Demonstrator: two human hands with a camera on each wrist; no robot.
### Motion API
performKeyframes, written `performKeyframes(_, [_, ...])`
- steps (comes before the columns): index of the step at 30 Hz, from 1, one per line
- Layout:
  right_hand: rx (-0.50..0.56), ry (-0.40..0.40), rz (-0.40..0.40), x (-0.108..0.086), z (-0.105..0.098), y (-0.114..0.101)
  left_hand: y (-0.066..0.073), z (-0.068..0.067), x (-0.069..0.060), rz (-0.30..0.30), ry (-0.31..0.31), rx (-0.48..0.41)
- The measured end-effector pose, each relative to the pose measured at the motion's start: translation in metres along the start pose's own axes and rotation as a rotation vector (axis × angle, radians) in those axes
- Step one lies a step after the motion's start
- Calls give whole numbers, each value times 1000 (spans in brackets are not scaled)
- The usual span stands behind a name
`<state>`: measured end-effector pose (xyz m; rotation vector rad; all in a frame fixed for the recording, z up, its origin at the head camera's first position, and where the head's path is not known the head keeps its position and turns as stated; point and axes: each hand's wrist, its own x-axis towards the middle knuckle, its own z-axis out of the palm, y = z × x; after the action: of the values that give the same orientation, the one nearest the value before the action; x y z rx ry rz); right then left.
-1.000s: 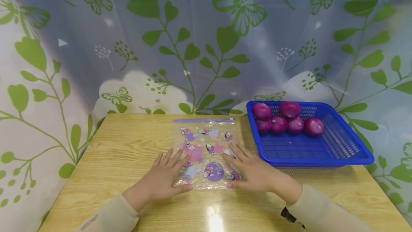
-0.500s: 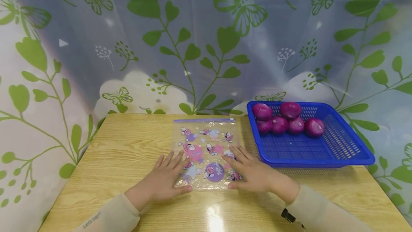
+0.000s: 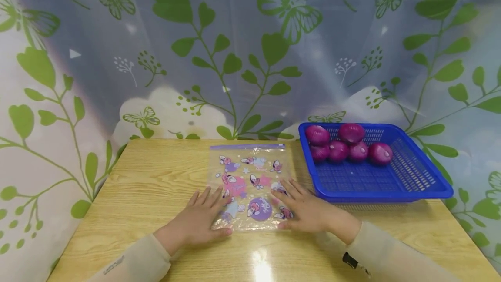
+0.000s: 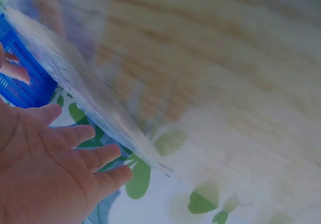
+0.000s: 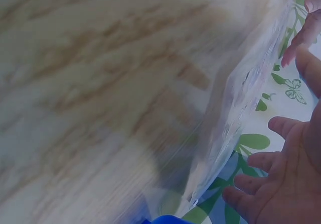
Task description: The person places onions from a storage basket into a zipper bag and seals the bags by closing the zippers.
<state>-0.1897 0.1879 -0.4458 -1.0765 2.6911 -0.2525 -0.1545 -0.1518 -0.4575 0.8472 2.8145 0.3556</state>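
A clear zip bag (image 3: 250,177) printed with pink and purple cartoon figures lies flat on the wooden table, its purple slider strip (image 3: 246,146) along the far edge. My left hand (image 3: 197,219) is at the bag's near left corner, fingers spread and fairly straight. At the near right side is my right hand (image 3: 309,208), also with fingers spread. In the wrist views the palms of the left hand (image 4: 45,158) and the right hand (image 5: 286,174) face down, with nothing held; whether the fingertips touch the bag is hard to tell.
Right of the bag stands a blue plastic basket (image 3: 383,196) with several purple onions (image 3: 338,151) gathered at its back left. The wooden table (image 3: 148,177) ends at a patterned curtain (image 3: 250,55) behind it.
Both hands have drawn back very slightly toward the near edge. The bag, basket and onions have not moved; small shifts across the whole view come from the head camera.
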Motion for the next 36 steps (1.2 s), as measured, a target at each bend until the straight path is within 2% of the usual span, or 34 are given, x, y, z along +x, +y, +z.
performKeyframes(19, [37,-64,33,7,2,9,2,-6,0,-43,-38,-26])
performKeyframes(31, [40,-92,51,12,9,14,-3,-1,2,-41,-64,-17])
performKeyframes(36, [58,-103,57,11,11,14,-2,-2,3,-61,-68,-17])
